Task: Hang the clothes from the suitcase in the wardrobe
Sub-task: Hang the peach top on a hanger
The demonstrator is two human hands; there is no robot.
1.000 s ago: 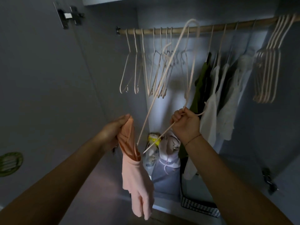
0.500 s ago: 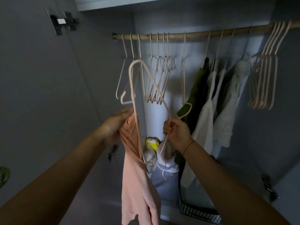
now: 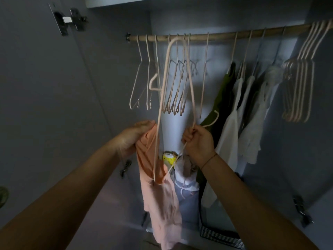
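The dim wardrobe (image 3: 270, 159) stands open, its rail (image 3: 225, 34) carrying empty hangers at both ends and several hung garments (image 3: 239, 112) to the right of centre. A peach top (image 3: 156, 195) dangles in front, bunched at the collar in the closed left hand (image 3: 134, 137). The right hand (image 3: 198, 141) is clenched on a pink hanger (image 3: 189, 82), which a second ago slanted up towards the rail and now stands over the top, one lower corner pushed down into the cloth. Threading has evidently begun; the top is not yet on the rail.
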